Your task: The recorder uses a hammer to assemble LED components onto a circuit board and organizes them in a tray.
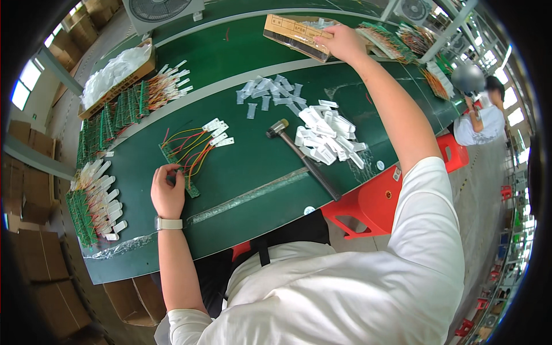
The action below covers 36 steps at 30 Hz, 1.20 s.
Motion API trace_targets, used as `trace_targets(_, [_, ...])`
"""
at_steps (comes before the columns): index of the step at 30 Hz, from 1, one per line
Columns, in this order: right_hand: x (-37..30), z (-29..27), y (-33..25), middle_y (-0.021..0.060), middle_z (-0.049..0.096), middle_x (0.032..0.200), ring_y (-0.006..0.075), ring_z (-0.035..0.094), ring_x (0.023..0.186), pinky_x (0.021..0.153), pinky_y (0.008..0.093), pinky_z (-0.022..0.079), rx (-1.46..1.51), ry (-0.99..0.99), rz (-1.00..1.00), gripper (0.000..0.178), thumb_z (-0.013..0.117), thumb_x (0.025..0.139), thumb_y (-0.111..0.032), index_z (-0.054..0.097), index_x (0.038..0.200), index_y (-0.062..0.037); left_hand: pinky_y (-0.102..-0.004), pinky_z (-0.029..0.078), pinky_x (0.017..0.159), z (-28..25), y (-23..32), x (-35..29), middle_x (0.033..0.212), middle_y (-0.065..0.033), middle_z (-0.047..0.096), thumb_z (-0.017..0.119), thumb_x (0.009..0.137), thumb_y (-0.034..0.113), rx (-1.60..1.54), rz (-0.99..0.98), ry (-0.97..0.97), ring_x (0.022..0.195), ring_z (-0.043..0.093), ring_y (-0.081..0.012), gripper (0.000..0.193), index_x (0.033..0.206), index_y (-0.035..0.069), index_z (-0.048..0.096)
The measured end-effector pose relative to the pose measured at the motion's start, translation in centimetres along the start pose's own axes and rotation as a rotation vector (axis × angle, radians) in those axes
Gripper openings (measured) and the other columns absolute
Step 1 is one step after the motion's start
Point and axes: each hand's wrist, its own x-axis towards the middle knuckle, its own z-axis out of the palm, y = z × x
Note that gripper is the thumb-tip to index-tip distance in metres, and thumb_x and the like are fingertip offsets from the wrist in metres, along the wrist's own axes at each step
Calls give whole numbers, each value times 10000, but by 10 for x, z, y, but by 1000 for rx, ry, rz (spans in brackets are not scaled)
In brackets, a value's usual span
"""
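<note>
My left hand [167, 192] is closed, its curled fingers on a strip of green circuit boards [191, 186] lying on the table. Red, yellow and orange wires run from the strip to small white end pieces [219, 137]. Far off to the right, my right arm is stretched across the table. My right hand [343, 43] grips the near side of a tilted cardboard box [290, 30] with clear plastic pieces inside. Between the hands lie a heap of clear plastic sleeves [265, 87], a pile of white plastic casings [328, 133] and a hammer [305, 160] with a dark handle.
Wired green boards [109, 123] line the table's left side, beside a cardboard tray of white pieces [118, 72]. More boards [388, 40] lie at the far right. A red stool [374, 201] stands at the near edge. Another person [483, 118] sits at right.
</note>
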Motion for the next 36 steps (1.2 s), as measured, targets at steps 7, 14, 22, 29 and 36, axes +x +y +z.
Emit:
trace_targets(7, [22, 79, -83, 114, 769, 919, 336, 742, 917, 758, 475, 577, -176, -247, -45, 330, 733, 868, -485, 786, 952, -171, -377, 562, 728, -4, 3, 1, 929, -82, 687, 728, 834, 104, -16, 14, 54, 833, 698, -276, 130, 963, 106, 719])
trace_targets(14, [51, 154, -115, 150, 775, 1042, 360, 744, 1010, 846, 488, 595, -265, -145, 71, 342, 744, 904, -430, 765, 1049, -121, -367, 563, 683, -7, 2, -10, 866, -48, 650, 717, 853, 136, -36, -6, 98, 754, 683, -247, 100, 953, 135, 704])
trace_targets(22, [71, 150, -113, 165, 771, 971, 381, 744, 969, 814, 501, 594, -387, -136, -29, 404, 712, 908, -490, 749, 966, -92, -366, 550, 676, -2, 9, -4, 912, -38, 636, 744, 852, 175, -52, -72, 144, 773, 672, -246, 212, 1047, 136, 673])
trace_targets(29, [110, 97, -128, 146, 775, 1007, 351, 744, 975, 819, 478, 590, -346, -163, -116, 369, 721, 891, -489, 767, 1044, -156, -456, 577, 750, -7, 8, -8, 1096, -118, 589, 746, 858, 210, -155, -219, 167, 925, 668, -358, 350, 1155, 116, 586])
trace_targets(36, [186, 79, -207, 56, 745, 1033, 298, 710, 1030, 907, 431, 571, -157, -224, -269, 572, 795, 810, -283, 670, 1368, -264, -433, 570, 733, 27, 95, -28, 1007, -115, 590, 710, 761, 119, -431, 318, -178, 919, 627, -325, 180, 931, 107, 649])
